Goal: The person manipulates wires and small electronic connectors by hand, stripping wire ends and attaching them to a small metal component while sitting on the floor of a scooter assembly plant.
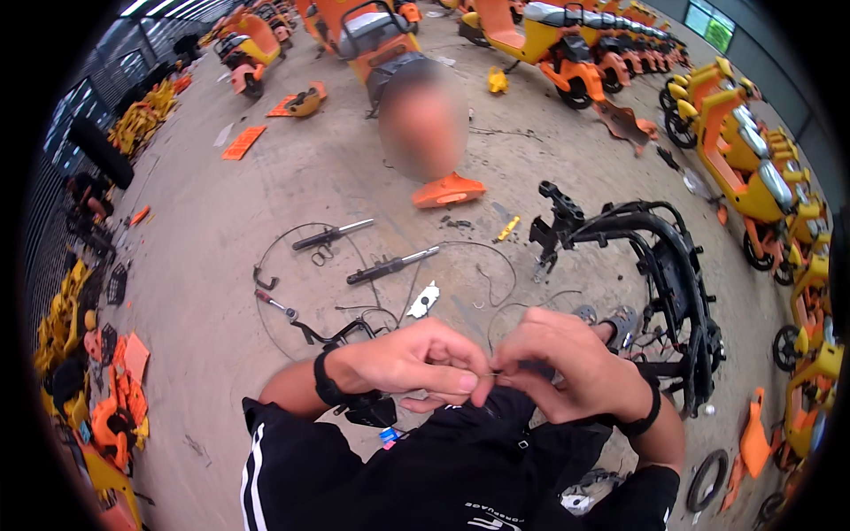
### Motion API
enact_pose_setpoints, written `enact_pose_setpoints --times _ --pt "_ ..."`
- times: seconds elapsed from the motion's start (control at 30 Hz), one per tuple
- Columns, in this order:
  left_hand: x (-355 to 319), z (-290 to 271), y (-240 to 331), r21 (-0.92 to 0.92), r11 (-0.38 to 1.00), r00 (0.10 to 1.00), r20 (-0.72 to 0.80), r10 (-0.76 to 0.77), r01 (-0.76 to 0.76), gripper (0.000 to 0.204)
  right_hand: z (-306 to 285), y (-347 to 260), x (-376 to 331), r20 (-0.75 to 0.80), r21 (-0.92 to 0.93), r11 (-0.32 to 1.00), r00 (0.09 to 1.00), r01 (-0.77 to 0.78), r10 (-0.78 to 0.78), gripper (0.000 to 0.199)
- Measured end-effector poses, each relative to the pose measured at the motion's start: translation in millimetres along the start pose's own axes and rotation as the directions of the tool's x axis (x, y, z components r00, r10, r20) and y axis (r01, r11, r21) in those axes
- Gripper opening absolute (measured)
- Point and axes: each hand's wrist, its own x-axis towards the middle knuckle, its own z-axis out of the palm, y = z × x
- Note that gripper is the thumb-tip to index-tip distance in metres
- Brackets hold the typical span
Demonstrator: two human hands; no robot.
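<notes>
Left hand (409,365): thumb and fingers pinched on thin wire (493,374), detail too small to tell. Right hand (571,357): fingertips pinched on same wire, just beside left ones. Wire between hands, above black clothing (416,473). Beyond, on floor (199,327): handlebar (341,338), screwdriver (276,303), two fork tubes (392,265), white piece (424,299). To right, black frame (693,288). Farther off: orange panel (449,189), yellow-orange scooters (744,173).

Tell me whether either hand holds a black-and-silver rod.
No, both rods lie on the floor, beyond the left hand and right hand.
</notes>
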Motion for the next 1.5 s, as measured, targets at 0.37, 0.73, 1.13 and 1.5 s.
enact_pose_setpoints --times 0.37,0.73,1.13,1.5 --pt "2.7 -2.2 1.6 0.022 0.999 1.0 0.003 0.024 -0.024 0.023 -0.6 1.1 -1.3 -0.07 -0.009 0.999 0.996 0.052 -0.053 0.033" --pt "0.3 -1.1 0.8 0.017 1.0 1.0 -0.015 0.019 -0.019 0.024 1.4 5.2 5.8 0.012 -0.093 0.982 0.987 0.163 -0.163 0.045" --pt "1.2 3.5 -0.6 -0.05 0.998 0.998 -0.058 -0.028 0.025 0.02 2.8 9.0 -4.9 0.029 -0.011 0.988 0.988 0.154 -0.154 0.035" --pt "1.2 1.0 -2.5 -0.105 0.994 1.0 0.0 -0.009 0.009 0.021 3.5 11.3 -14.7 -0.031 0.302 0.948 0.992 -0.106 0.12 0.029"
